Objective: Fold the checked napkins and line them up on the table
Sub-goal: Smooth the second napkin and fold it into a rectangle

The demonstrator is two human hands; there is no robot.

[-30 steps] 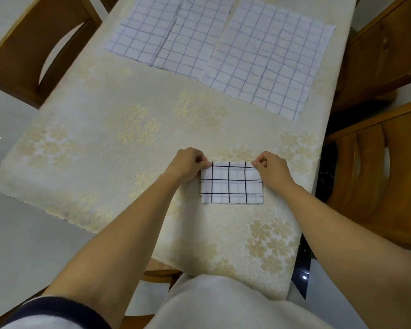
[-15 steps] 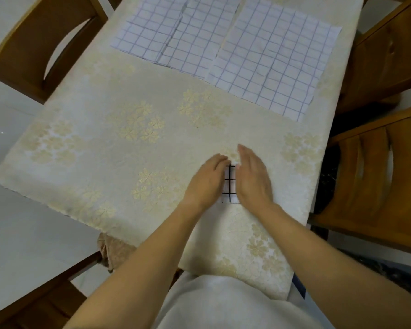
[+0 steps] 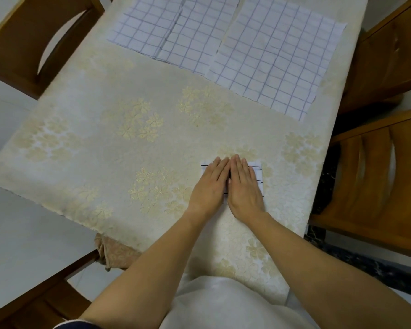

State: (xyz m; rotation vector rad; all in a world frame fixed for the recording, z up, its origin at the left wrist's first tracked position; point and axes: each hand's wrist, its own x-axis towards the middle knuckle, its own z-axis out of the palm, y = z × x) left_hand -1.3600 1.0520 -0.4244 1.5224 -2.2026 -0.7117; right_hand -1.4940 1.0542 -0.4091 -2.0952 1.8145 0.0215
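One wide-angle view is taken from the head, aimed forward and steeply down at the table (image 3: 152, 98) from close above.

The table wears a cream cloth (image 3: 152, 103) patterned with pale gold flower clusters, its scalloped hem hanging over the near-left edge. At the far end, pale-checked napkins lie spread flat side by side, a left spread (image 3: 147, 24) with a crease down it and a larger right napkin (image 3: 278, 51) touching its edge. Well apart from them, near the right side, lies a small black-checked folded napkin (image 3: 258, 173).
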